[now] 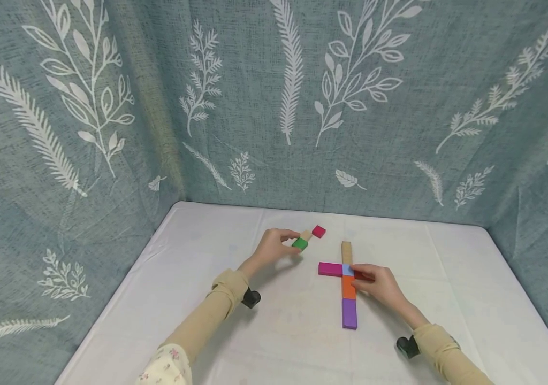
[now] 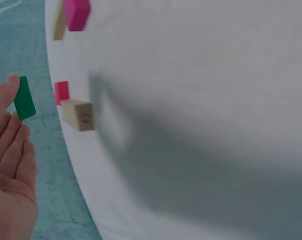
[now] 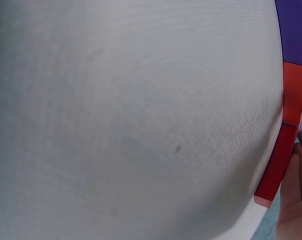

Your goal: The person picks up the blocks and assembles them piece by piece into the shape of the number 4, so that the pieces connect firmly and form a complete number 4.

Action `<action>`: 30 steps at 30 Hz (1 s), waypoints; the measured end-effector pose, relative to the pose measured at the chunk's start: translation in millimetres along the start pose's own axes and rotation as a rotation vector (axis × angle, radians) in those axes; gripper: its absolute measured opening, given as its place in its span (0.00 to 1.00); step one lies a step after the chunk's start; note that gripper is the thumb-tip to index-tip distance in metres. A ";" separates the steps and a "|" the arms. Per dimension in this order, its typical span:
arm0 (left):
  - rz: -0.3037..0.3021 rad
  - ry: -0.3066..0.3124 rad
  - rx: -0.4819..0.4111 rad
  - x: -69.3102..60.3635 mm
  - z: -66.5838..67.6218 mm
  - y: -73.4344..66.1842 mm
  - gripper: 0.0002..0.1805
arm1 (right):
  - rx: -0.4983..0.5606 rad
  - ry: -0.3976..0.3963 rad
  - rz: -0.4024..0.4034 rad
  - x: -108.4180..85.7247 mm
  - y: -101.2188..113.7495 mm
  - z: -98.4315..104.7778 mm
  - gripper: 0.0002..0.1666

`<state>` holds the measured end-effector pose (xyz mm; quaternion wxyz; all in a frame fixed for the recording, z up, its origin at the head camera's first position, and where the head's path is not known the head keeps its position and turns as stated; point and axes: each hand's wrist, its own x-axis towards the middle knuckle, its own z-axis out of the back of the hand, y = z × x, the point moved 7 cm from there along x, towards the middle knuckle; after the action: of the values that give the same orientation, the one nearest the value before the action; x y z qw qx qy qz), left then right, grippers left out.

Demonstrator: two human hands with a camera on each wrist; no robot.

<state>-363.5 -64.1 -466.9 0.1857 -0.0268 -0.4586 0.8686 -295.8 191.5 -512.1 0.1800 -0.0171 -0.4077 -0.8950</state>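
- Head view: the left hand (image 1: 274, 248) reaches towards the far side of the white table (image 1: 197, 251), thumb and fingers pinching the green block (image 1: 300, 245).
- Left wrist view: the green block sits between the thumb and a fingertip, apart from the small wood block (image 2: 78, 115), which has a dark mark on its end, too small to read. The other fingers are loosely bent.
- Just beyond the small wood block, to the right, lies the crimson block (image 1: 319, 232).
- To the right, 6 blocks form a cross: the long wood block (image 1: 347, 252) at the far end, the light blue block (image 1: 347, 270) in the middle, the magenta block (image 1: 330, 269) to the left, the red block (image 3: 277, 165) to the right, then the orange block (image 1: 348, 287) and the purple block (image 1: 349, 314) on the near side.
- The right hand (image 1: 383, 287) arches over the red block, fingertips by the light blue block, thumb by the orange block; I cannot tell whether it grips any of them.
- Behind the table hangs a blue-green curtain (image 1: 255, 107) with white leaves.
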 end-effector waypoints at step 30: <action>0.037 -0.093 0.104 -17.3 -47.8 -1.4 0.21 | 0.020 0.010 -0.020 -0.6 0.5 1.0 0.24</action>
<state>-336.6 -31.8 -495.6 0.1494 0.0151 -0.4203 0.8949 -295.2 192.1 -511.2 0.1734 -0.0068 -0.4158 -0.8927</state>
